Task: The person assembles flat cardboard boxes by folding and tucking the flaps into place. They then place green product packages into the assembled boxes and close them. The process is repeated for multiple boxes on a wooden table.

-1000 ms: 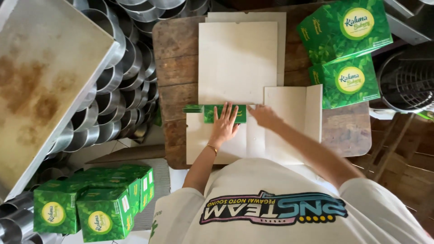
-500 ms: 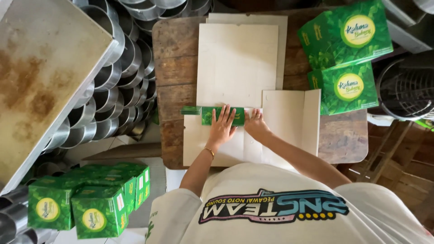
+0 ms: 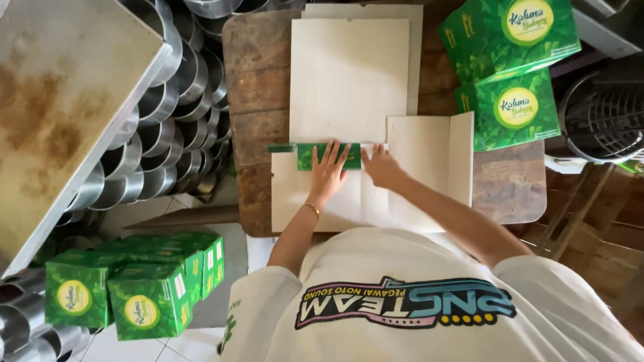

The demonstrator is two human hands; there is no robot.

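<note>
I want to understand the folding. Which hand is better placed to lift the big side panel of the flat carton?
Probably the right. The right hand lies beside the raised side panel of the flat carton, while the left hand presses on the green flap, farther from that panel.

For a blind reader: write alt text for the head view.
Seen from above, a person's left hand and right hand press a green flap on a flat cardboard box blank on a wooden table. Finished green boxes sit beside it.
</note>
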